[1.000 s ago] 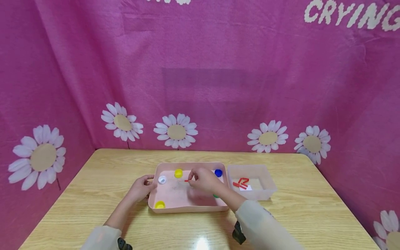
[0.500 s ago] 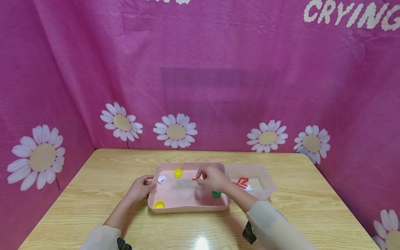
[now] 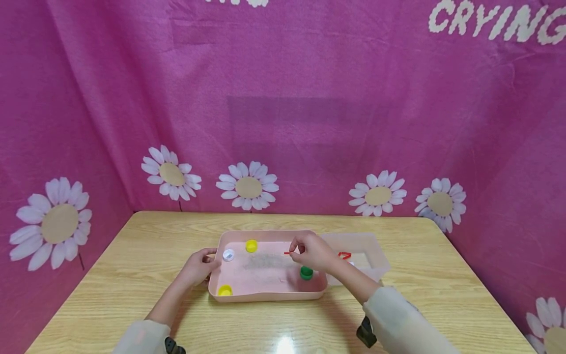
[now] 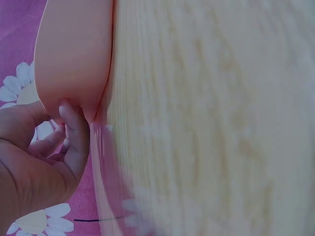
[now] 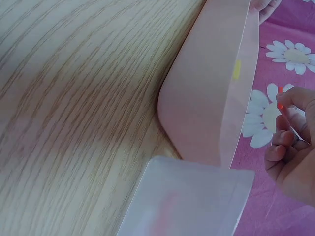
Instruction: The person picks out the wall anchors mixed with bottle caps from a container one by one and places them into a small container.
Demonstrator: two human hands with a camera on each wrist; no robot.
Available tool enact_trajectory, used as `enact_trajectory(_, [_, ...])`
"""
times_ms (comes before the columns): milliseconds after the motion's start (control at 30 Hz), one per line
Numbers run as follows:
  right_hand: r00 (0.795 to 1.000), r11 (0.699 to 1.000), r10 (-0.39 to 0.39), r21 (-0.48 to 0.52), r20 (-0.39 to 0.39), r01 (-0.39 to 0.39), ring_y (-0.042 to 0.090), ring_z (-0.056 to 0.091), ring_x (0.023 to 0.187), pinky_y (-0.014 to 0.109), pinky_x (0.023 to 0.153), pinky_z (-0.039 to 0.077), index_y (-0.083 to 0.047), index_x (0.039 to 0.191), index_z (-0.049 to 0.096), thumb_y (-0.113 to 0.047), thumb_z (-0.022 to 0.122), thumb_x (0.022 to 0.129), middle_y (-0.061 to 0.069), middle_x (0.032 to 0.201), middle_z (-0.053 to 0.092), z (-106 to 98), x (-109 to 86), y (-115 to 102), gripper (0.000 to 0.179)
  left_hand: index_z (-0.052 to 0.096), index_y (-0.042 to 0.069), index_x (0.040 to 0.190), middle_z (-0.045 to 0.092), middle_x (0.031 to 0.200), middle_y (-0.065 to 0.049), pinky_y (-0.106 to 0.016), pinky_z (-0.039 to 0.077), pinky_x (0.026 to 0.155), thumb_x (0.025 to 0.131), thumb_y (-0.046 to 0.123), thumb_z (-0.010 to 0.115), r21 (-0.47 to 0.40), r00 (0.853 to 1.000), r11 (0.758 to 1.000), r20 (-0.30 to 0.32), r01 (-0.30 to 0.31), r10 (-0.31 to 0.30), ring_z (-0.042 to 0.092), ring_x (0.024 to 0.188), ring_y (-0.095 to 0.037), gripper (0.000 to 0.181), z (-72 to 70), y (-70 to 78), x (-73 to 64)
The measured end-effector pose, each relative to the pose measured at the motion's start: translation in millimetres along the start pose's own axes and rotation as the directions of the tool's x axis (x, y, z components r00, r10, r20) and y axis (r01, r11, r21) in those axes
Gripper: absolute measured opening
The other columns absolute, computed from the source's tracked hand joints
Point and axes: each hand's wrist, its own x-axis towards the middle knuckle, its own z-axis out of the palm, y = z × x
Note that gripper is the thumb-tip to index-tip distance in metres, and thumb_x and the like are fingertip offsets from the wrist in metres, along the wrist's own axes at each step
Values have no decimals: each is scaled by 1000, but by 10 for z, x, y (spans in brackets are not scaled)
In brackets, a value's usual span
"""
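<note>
A shallow pink tray (image 3: 265, 296) stands on the table, its left end gripped by my left hand (image 3: 199, 267); in the left wrist view the fingers (image 4: 76, 142) bend against its end wall. Above the tray's right part, my right hand (image 3: 311, 250) pinches a short thin red stick (image 3: 287, 253) between thumb and fingertips, seen also in the right wrist view. A grey speckled patch (image 3: 265, 261) marks the tray floor. Round caps lie inside: one white (image 3: 228, 254), a yellow one (image 3: 251, 246) at the back, another yellow one (image 3: 225, 290) at the front, and a green one (image 3: 306, 273) below my right hand.
A translucent box (image 3: 376, 260) holding red sticks (image 3: 345, 255) stands against the tray's right side, partly covered by my right wrist. The wooden table (image 3: 146, 250) backs onto a pink cloth (image 3: 300, 147) printed with daisies.
My right hand has moved right with the red stick, uncovering the grey patch and the green cap. It now hides the blue cap and some sticks in the box. The left hand stays put.
</note>
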Motion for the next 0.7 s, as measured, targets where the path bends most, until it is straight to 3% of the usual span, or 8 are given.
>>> enact_trajectory(167, [998,998,62,12,6,-62,7,39,57,19,53,34,-13,77,63,-11,66,80,-4,61,43,-38,-62,50,5,46,0,133,51,92,-10,-23,45,49,91,9,56,-3,1000,1000,3,-2,2,51,64,-15,44,1,-1,-4])
enact_trajectory(467, [996,995,93,32,1,-93,8,41,58,19,52,36,-11,78,61,-10,66,81,-4,65,49,-142,-159,135,5,45,3,134,50,96,-11,-23,44,50,92,11,56,-10,1000,1000,10,24,-24,51,67,-16,45,2,1,-1])
enact_trajectory(700, [990,990,138,-8,-19,-139,10,42,60,20,51,35,-12,78,63,-14,65,83,-3,66,49,-250,-221,194,5,44,2,135,50,97,-12,-23,44,50,92,10,55,-4,1000,1000,11,23,-22,51,67,-16,45,-1,13,-17])
